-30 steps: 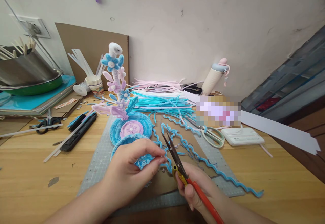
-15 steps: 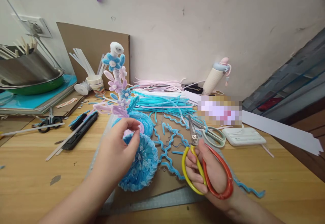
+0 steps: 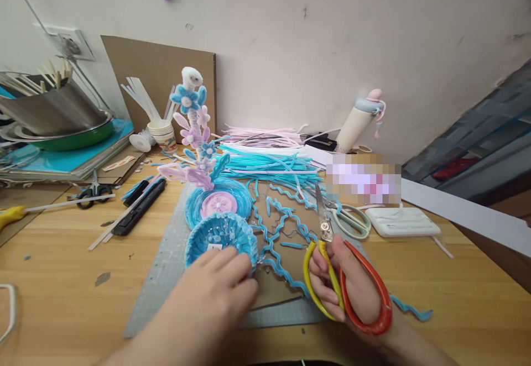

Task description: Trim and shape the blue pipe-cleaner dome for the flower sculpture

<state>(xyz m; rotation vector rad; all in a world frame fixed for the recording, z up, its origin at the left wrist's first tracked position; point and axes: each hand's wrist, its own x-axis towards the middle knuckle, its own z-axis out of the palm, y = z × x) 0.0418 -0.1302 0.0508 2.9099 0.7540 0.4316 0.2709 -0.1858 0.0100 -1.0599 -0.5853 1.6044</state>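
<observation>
My left hand [image 3: 219, 294] is at the near side of a blue fuzzy bowl [image 3: 224, 230], its fingers curled downward; the fingertips are hidden, so whether they hold anything does not show. Clear bits lie inside the bowl. Behind it is a round blue coil base [image 3: 193, 205] with a pink centre, and a stem of blue and pink fuzzy flowers [image 3: 188, 100] rises at the back. My right hand [image 3: 348, 277] is closed around scissors [image 3: 324, 226] with one yellow and one red handle, the blades pointing away and together.
Wavy blue strips [image 3: 286, 275] lie on brown card over a grey cutting mat [image 3: 153, 288]. Blue pipe cleaners [image 3: 265, 164] are heaped behind. Green-handled scissors [image 3: 352, 221] and a white device [image 3: 402, 222] lie right; a black glue gun-like tool [image 3: 139, 208] is left.
My left hand has moved down and toward me, from above the bowl to its near edge, uncovering the coil base's pink centre. The scissors stay in my right hand. The view has shifted slightly.
</observation>
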